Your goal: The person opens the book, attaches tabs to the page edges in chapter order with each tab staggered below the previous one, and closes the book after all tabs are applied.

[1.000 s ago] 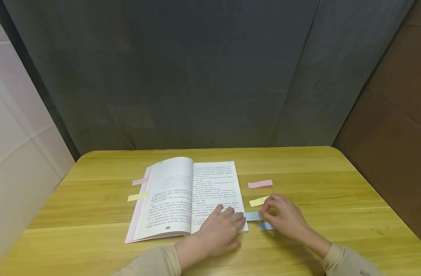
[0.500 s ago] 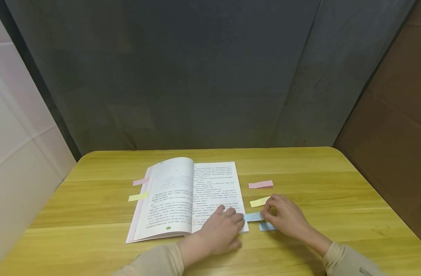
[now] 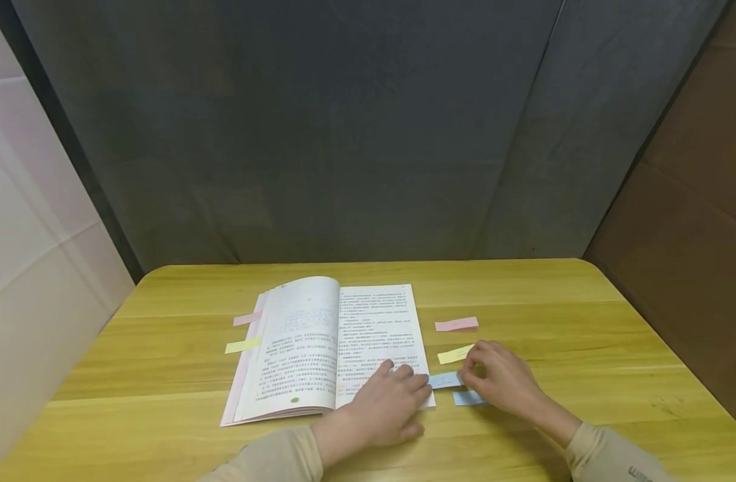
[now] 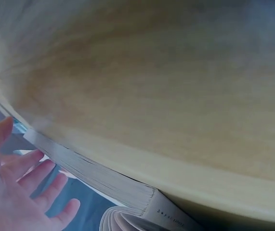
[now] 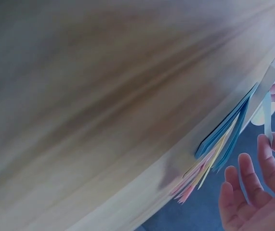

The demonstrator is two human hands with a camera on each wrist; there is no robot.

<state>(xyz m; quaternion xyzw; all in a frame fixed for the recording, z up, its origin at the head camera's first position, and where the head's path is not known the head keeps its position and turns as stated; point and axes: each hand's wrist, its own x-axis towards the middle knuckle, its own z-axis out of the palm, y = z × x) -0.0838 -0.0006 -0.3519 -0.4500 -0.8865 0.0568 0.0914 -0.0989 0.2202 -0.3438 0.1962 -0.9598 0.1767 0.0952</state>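
An open book (image 3: 374, 335) lies on the table with small printed text on both pages. My left hand (image 3: 387, 405) rests over the lower right page, fingertips at its outer edge. Its fingers look spread and fairly straight in the left wrist view. Between thumb and index finger my right hand (image 3: 501, 378) pinches the right end of a light blue sticky tab (image 3: 446, 380). The tab's other end meets the page edge beside the left fingertips. In the right wrist view this pale strip (image 5: 268, 118) spans between the two hands.
A blue tab pad (image 3: 467, 399) lies just below the right hand, a yellow pad (image 3: 455, 354) above it and a pink pad (image 3: 457, 325) farther back. A pink tab (image 3: 247, 318) and a yellow tab (image 3: 242, 345) stick out from the book's left side.
Both hands keep nearly the same place, the right still pinching the light blue tab at the page edge. The whole view shifts very slightly.
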